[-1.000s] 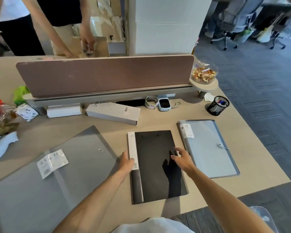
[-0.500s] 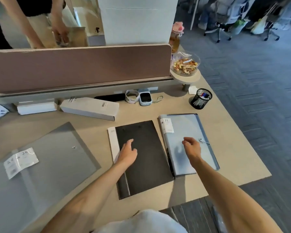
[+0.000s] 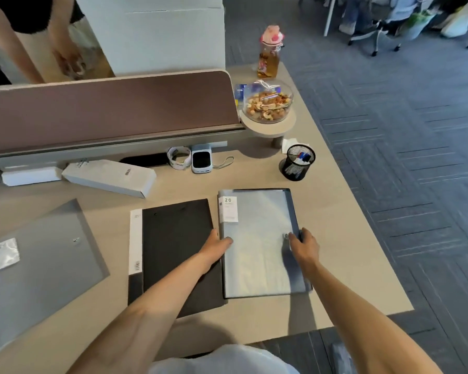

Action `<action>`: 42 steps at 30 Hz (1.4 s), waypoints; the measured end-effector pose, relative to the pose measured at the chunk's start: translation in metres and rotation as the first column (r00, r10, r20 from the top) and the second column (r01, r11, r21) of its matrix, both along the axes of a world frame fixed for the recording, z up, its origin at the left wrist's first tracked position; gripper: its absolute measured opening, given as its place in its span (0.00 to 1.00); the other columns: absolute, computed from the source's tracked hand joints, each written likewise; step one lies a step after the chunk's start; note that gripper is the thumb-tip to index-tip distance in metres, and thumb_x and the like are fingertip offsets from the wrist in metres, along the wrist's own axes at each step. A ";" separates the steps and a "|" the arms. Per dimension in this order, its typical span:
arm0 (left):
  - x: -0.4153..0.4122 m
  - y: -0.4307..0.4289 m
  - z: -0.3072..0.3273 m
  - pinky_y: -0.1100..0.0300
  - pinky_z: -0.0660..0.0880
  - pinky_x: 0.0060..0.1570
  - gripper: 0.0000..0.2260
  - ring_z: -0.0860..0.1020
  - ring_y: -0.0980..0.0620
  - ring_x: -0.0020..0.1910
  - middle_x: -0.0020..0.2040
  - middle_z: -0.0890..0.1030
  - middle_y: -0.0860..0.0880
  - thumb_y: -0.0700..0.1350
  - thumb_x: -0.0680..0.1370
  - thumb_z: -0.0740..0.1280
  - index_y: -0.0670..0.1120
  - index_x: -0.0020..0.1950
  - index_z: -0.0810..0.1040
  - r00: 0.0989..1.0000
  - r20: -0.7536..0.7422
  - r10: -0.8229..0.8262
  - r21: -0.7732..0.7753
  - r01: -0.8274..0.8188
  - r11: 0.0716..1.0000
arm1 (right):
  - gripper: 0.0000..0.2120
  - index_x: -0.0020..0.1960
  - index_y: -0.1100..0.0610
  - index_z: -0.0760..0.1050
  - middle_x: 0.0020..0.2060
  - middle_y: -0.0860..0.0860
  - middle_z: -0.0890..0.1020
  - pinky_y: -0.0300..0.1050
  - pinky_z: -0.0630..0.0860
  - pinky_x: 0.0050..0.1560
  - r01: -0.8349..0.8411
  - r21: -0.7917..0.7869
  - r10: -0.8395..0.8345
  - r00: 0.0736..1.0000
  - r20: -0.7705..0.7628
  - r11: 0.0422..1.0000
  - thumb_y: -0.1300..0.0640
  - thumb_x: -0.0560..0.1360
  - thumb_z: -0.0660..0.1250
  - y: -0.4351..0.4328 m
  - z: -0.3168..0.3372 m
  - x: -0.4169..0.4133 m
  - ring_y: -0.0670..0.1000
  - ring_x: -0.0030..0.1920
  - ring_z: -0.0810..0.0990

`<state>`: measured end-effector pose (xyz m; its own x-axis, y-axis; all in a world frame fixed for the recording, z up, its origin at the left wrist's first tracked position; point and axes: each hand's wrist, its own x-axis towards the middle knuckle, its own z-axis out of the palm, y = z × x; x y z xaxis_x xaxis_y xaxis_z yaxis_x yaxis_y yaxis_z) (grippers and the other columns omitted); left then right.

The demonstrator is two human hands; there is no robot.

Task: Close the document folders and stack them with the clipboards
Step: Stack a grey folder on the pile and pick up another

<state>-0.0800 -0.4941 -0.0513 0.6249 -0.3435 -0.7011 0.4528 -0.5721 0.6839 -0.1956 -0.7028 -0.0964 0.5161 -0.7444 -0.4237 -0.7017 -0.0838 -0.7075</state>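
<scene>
A closed light blue document folder with a white "20" label lies flat on the desk, right of centre. My left hand grips its left spine edge. My right hand grips its right edge by the elastic clasp. A closed black folder with a white label strip lies just to its left, under my left forearm. A large grey translucent folder lies at the far left.
A mesh pen cup stands behind the blue folder. White boxes, a tape roll and a small device line the brown divider. A snack bowl and a bottle sit at the back right. The desk edge runs close on the right. Another person's hand shows beyond the divider.
Both my hands left the black folder and moved right. They now hold the blue folder by its two side edges. The camera has turned to the right.
</scene>
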 end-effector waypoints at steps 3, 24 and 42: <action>-0.006 -0.015 -0.006 0.59 0.74 0.45 0.22 0.78 0.51 0.49 0.54 0.77 0.49 0.42 0.76 0.66 0.47 0.69 0.64 0.988 -0.025 0.149 -0.043 -0.150 0.988 | 0.11 0.39 0.56 0.64 0.33 0.50 0.72 0.48 0.67 0.40 -0.038 0.015 0.037 0.997 0.065 0.999 0.54 0.75 0.64 -0.005 -0.002 -0.007 0.55 0.37 0.71; 0.020 0.107 0.005 0.52 0.78 0.52 0.18 0.81 0.45 0.50 0.54 0.82 0.42 0.41 0.73 0.70 0.46 0.62 0.73 0.893 -0.216 0.395 -0.291 -0.445 0.847 | 0.12 0.50 0.58 0.75 0.40 0.54 0.79 0.44 0.71 0.40 -0.202 0.211 0.180 0.977 0.118 0.957 0.49 0.77 0.62 0.072 0.017 0.068 0.54 0.40 0.77; 0.063 0.221 -0.045 0.50 0.73 0.62 0.30 0.77 0.46 0.59 0.61 0.78 0.49 0.56 0.64 0.62 0.49 0.66 0.72 0.960 0.155 0.232 0.161 -0.256 0.953 | 0.11 0.47 0.65 0.76 0.46 0.62 0.80 0.48 0.74 0.42 -0.292 0.006 0.290 0.944 -0.159 0.956 0.59 0.75 0.59 0.184 0.002 0.108 0.61 0.45 0.79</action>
<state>-0.0165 -0.2728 -0.0963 0.7654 -0.0466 -0.6419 0.5059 -0.5729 0.6449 -0.0872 -0.5192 -0.0941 0.6396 -0.5798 -0.5047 -0.7466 -0.3123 -0.5874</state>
